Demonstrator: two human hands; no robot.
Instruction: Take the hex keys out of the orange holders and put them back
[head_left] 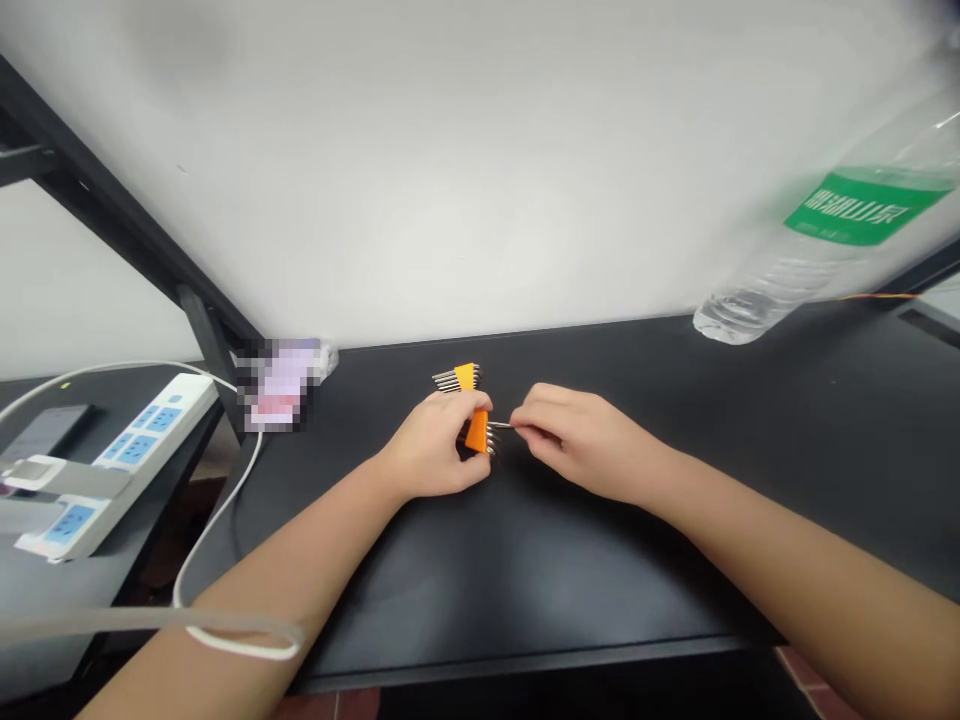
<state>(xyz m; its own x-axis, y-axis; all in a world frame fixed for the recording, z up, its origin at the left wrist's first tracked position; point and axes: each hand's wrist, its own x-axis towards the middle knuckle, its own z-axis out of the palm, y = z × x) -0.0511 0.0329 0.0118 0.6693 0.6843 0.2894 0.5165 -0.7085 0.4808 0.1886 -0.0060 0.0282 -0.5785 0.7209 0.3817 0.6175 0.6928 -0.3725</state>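
My left hand (442, 445) is closed around an orange holder (478, 431) with several metal hex keys in it, their bent ends showing on the right side. Between the thumb and fingers of my right hand (566, 435) is a thin metal hex key (500, 425), which reaches left to the holder. How far it sits inside the holder I cannot tell. Just behind my left hand, a yellow holder (466, 377) with several hex keys lies on the black table (600, 570).
A clear water bottle (855, 210) with a green label stands at the back right. On the left are a white power strip (135, 450), a white cable (225, 520), a dark phone-like slab (49, 440) and a partly blurred purple item (289, 375). A white wall (465, 170) rises behind.
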